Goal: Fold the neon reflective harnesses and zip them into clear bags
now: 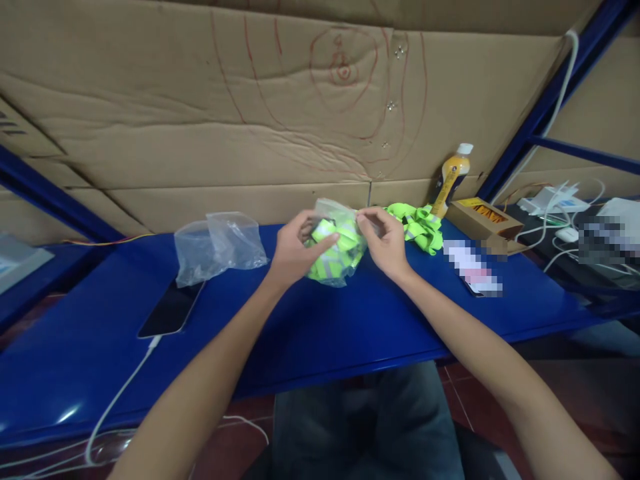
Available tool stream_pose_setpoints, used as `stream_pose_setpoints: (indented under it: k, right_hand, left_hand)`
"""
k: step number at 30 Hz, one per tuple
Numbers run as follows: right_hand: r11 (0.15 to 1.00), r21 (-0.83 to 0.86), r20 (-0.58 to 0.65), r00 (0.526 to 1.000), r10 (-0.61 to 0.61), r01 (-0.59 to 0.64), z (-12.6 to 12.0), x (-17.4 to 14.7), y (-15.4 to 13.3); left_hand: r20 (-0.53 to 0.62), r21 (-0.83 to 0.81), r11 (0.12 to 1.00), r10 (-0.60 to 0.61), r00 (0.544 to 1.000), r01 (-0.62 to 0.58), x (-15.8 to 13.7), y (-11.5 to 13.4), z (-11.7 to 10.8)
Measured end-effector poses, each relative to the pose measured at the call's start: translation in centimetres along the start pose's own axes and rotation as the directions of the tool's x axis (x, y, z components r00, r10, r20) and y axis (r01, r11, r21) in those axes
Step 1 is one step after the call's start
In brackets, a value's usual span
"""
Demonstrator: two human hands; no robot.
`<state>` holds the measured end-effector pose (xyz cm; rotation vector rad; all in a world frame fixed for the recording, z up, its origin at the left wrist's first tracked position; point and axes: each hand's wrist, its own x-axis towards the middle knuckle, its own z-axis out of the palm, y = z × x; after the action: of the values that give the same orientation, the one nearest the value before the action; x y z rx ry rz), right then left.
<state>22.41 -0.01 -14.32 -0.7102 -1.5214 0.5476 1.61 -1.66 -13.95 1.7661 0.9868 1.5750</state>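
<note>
- Pale grey box-shaped unit (20,263), at the left edge of view, beside a blue metal upright (47,197).
- White charging cable (117,390), plugged into the near end of the phone listed next, trailing over the bench's front edge.
- Dark, flat, rectangular phone (170,312), lying on my glossy blue bench (320,340).
- Clear, crumpled plastic bags (220,248), apparently two, lying flat; near corner overlaps the phone's far end.
- My left hand (299,245), clamped on the left side of the filled bag, thumb across its front.
- Filled bag: clear plastic bag (345,212) around folded fluorescent yellow-green fabric with silver-grey reflective bands (327,263). Located between my two hands, above the middle of the bench; whether it touches the surface I cannot tell.
- Brown cardboard backing (165,147), behind the bench, marked with red curved lines and rings.
- My right hand (385,239), thumb and fingers pinched together on the filled bag's upper right edge.
- Loose bundle of matching fluorescent fabric (420,228), on the bench just beyond my right hand.
- Yellow plastic bottle with dark label and white cap (453,179), upright behind the bundle.
- Flat oblong item (473,268), face pixelated.
- Open brown cardboard box (493,223), orange-yellow contents, right of the bottle.
- Tangled white cables (563,220), far right.
</note>
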Motion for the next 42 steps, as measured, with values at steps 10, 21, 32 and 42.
stream_pose_setpoints:
  k: [10, 21, 32, 42]
  right_hand:
    - [0.868, -0.458, 0.263, 0.962, -0.074, 0.192, -0.3, -0.5, 1.6]
    - [0.487, -0.785, 0.541, 0.807, 0.237, 0.383, 1.3, -2.3, 0.6]
    - [0.503, -0.782, 0.509, 0.842, 0.176, 0.368, 2.7, -3.9, 1.2]
    - [0.533, -0.772, 0.475, 0.871, 0.123, 0.346, 2.1, -3.3, 0.7]
  left_hand:
    - [-0.526, 0.573, 0.767, 0.075, 0.847, 0.288, 2.1, -4.8, -8.6]
    - [-0.334, 0.8, 0.448, -0.219, 0.917, 0.399, 1.1, -4.6, -6.6]
    - [-0.199, 0.851, 0.433, -0.254, 0.946, 0.296, 0.7, -6.9, -5.1]
    - [-0.444, 0.883, 0.2, 0.059, 0.894, 0.425, 0.7, -3.2, -8.8]
